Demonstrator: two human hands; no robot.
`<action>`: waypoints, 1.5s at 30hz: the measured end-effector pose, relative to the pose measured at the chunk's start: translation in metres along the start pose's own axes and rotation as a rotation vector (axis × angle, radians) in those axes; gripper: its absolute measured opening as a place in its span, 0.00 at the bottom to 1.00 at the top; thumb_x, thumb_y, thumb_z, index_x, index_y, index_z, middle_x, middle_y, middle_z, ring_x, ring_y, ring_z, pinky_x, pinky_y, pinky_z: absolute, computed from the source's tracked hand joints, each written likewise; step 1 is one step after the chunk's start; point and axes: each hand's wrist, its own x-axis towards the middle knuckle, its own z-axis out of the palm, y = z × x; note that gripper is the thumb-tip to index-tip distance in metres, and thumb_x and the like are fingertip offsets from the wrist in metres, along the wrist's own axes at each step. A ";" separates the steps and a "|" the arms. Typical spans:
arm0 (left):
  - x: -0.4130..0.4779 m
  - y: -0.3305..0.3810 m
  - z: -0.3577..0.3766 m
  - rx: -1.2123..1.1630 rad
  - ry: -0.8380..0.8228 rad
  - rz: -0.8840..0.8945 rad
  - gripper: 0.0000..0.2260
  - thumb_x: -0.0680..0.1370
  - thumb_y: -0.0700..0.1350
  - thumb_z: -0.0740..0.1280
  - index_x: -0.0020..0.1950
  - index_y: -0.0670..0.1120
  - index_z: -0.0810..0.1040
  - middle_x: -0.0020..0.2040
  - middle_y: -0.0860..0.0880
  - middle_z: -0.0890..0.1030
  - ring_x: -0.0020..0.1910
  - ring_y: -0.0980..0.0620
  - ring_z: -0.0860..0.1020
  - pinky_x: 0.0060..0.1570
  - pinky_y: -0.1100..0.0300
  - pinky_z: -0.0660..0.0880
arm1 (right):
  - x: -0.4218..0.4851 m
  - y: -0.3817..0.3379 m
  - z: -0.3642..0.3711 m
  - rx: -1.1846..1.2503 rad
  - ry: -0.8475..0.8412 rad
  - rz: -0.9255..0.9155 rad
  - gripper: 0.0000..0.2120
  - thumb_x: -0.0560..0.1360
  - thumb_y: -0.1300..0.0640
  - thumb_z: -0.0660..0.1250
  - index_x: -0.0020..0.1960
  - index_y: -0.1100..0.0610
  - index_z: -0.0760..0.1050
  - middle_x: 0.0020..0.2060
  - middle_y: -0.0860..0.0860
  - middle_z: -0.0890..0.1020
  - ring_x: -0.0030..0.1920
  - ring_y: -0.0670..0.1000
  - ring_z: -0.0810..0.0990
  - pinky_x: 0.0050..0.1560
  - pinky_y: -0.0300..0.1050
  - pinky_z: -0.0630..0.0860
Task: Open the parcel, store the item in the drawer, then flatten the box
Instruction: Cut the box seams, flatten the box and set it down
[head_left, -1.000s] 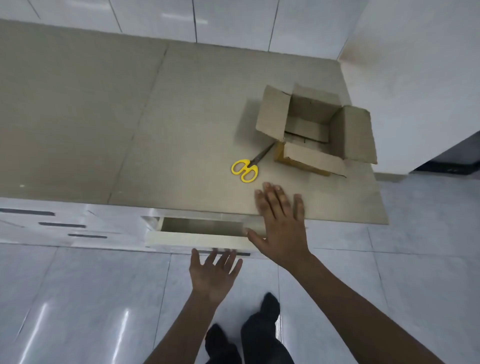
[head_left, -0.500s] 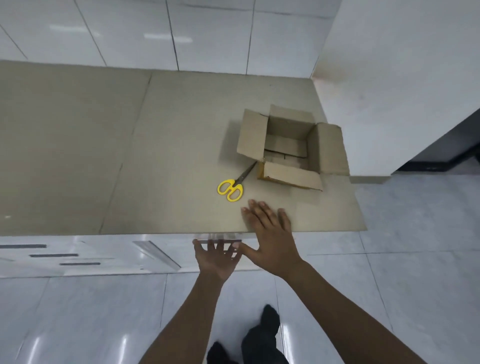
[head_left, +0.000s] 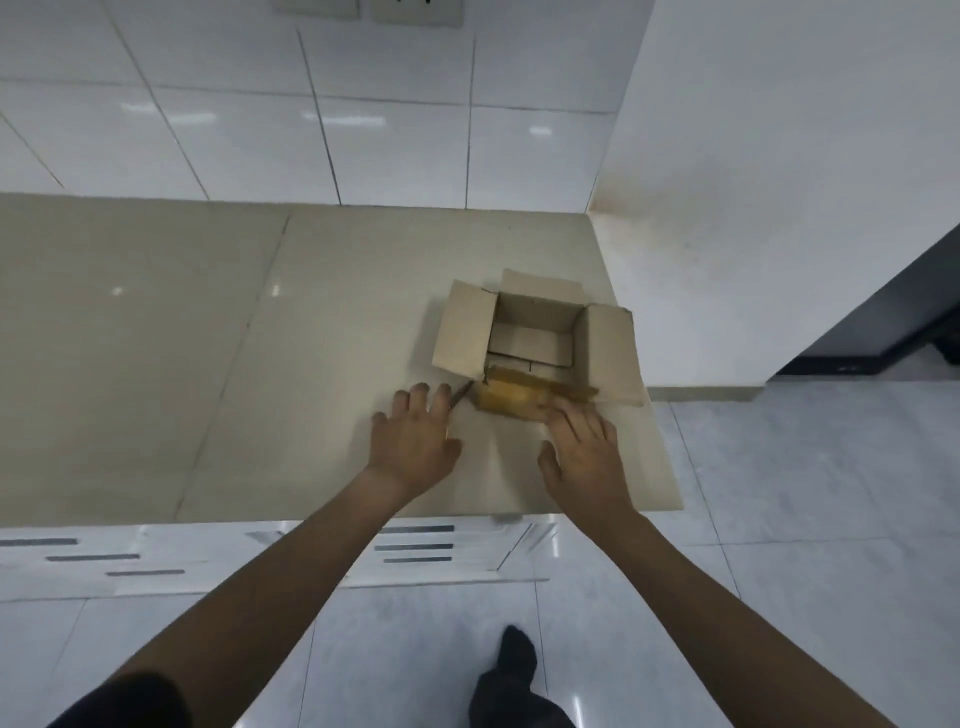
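My left hand (head_left: 415, 441) has come up from the drawer front onto the counter (head_left: 208, 364), fingers spread and gripping nothing, just left of the box (head_left: 535, 338), covering the scissors (head_left: 460, 394) (only a blade tip shows). The box sits open. My right hand (head_left: 584, 454), open too, now touches its near flap.

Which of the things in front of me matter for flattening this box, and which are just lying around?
Part of the job:
- open cardboard box, empty as far as visible
- right hand, fingers at its near flap
- left hand, flat on the countertop
- closed drawers below

Lying about:
- scissors, mostly hidden under the left hand
- wall sockets
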 end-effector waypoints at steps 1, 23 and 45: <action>0.010 0.001 0.000 0.060 -0.091 -0.071 0.31 0.74 0.59 0.63 0.73 0.48 0.59 0.71 0.43 0.66 0.66 0.40 0.68 0.53 0.43 0.72 | 0.008 0.004 -0.001 -0.024 0.010 0.010 0.21 0.70 0.64 0.65 0.63 0.58 0.73 0.65 0.54 0.76 0.63 0.57 0.74 0.63 0.55 0.70; 0.009 0.015 -0.001 0.406 0.013 0.005 0.11 0.70 0.42 0.64 0.47 0.49 0.85 0.38 0.44 0.83 0.27 0.46 0.78 0.18 0.61 0.74 | 0.080 0.034 -0.101 0.201 -0.305 -0.158 0.18 0.78 0.56 0.63 0.66 0.43 0.71 0.55 0.44 0.80 0.57 0.48 0.72 0.70 0.54 0.53; 0.025 -0.051 -0.028 -0.166 0.205 -0.278 0.21 0.75 0.32 0.58 0.65 0.47 0.75 0.51 0.37 0.80 0.46 0.34 0.76 0.47 0.45 0.74 | 0.111 0.036 -0.062 0.077 -0.116 -0.117 0.37 0.69 0.44 0.73 0.73 0.44 0.59 0.71 0.45 0.70 0.76 0.48 0.57 0.71 0.67 0.39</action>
